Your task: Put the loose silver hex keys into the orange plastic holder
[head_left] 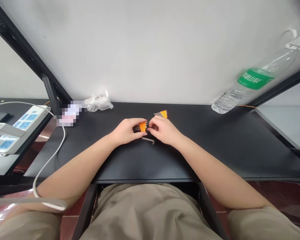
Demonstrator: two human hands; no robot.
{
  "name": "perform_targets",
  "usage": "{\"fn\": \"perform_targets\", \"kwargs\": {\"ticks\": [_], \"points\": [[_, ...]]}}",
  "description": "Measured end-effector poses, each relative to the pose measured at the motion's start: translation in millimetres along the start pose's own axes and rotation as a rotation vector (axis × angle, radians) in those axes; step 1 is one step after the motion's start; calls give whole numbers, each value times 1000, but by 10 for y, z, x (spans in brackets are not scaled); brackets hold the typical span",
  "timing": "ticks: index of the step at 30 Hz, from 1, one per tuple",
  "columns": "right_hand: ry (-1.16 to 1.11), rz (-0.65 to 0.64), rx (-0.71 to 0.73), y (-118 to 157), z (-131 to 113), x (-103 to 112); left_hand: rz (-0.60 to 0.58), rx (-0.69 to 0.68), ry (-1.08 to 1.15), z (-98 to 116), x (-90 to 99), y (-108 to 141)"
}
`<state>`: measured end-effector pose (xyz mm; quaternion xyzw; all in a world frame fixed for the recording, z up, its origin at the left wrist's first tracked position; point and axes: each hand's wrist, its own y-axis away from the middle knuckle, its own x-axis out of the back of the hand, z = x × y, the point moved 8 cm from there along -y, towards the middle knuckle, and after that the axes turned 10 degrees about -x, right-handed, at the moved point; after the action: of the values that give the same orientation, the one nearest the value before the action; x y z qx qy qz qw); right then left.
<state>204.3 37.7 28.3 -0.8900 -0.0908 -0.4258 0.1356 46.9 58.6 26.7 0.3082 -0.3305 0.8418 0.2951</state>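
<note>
Orange hex-key holder (142,126) in left grip (126,131)

There on your water bottle (242,90), the green label (255,79) shows white Chinese lettering, too slanted to read clearly from here!

Orange hex key holder (142,126), second orange hex key holder (163,114), black desktop (190,163), green label (255,79) on clear bottle (227,101), white power strip (41,115) with blue socket panels (32,117).
</note>
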Motion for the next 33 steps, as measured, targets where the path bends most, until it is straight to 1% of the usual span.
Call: {"fn": "perform_targets", "kwargs": {"ticks": [2,3,6,8,12,15,20,23,25,30,33], "points": [[61,-29,-5,1,22,-10,-1,5,1,-5,-3,3],[79,-70,0,10,24,-31,-1,10,-1,-11,0,4],[83,-253,14,70,32,-130,-1,30,-6,-37,15,11],[72,-343,6,108,47,-175,0,43,-9,-54,23,14],[82,-381,-12,116,42,-180,-4,54,-8,-61,18,15],[158,-412,-42,120,17,-190,-12,57,-8,-57,6,14],[473,-360,-102,147,41,-141,-6,56,-3,-62,8,10],[531,-345,-129,149,96,-111,-7,45,-7,-64,4,6],[459,-322,-131,128,113,-74,-13,42,-18,-67,0,6],[140,-205,-69,67,50,61,-14,29,-17,-60,-1,7],[71,-146,-34,61,11,108,-10,33,-16,-61,-2,7]]}}
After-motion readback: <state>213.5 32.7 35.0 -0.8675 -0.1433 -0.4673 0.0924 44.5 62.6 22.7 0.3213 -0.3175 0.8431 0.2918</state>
